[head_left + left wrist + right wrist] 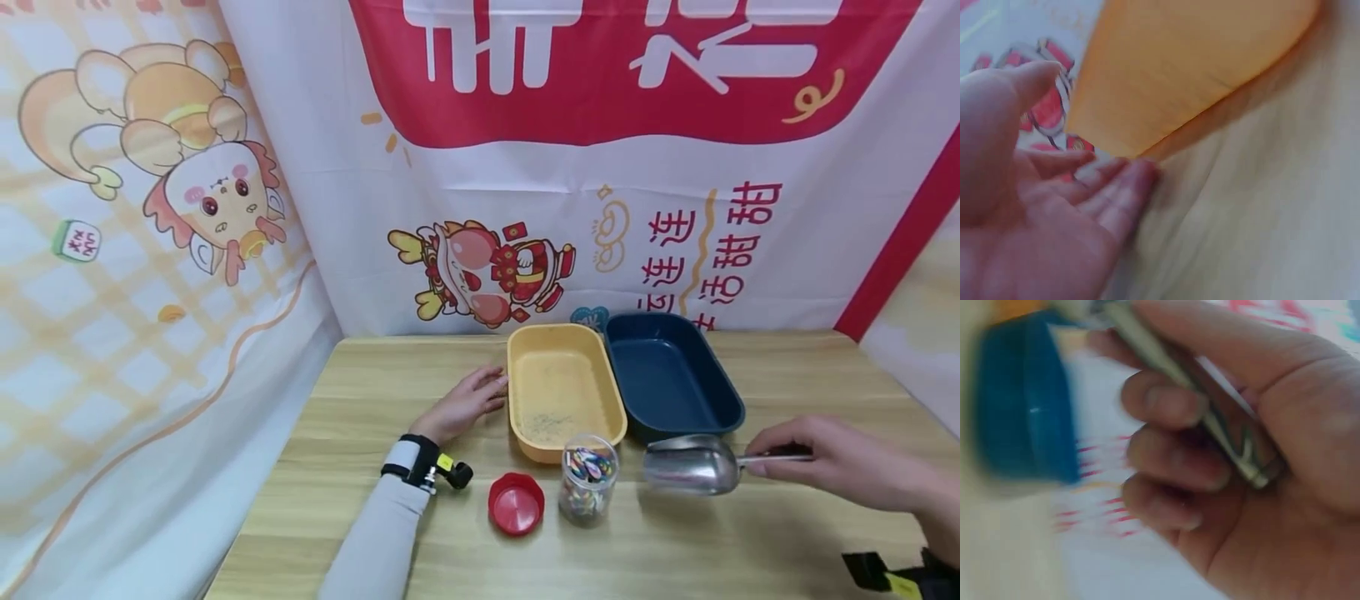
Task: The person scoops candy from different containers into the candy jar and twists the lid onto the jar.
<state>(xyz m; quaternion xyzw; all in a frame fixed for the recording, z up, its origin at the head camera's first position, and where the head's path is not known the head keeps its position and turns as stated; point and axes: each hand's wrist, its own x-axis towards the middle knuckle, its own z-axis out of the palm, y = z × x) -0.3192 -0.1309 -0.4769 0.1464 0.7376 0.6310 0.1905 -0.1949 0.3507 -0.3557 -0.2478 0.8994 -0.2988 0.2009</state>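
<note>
Right grip (825,467) clenched round metal scoop (686,464) handle, bowl empty, hovering just right of open bead jar (588,481). Left hand (465,404) relaxed vs yellow tray (562,392) rim. Red lid (516,502) off; no scooping done afaict.

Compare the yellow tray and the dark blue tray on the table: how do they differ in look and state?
The yellow tray has a scatter of small grains on its floor; the dark blue tray looks bare inside. The left hand rests against the yellow tray's left wall, while nothing touches the blue tray. The yellow tray sits left, the blue right. Both are rounded rectangular plastic trays, side by side.
</note>
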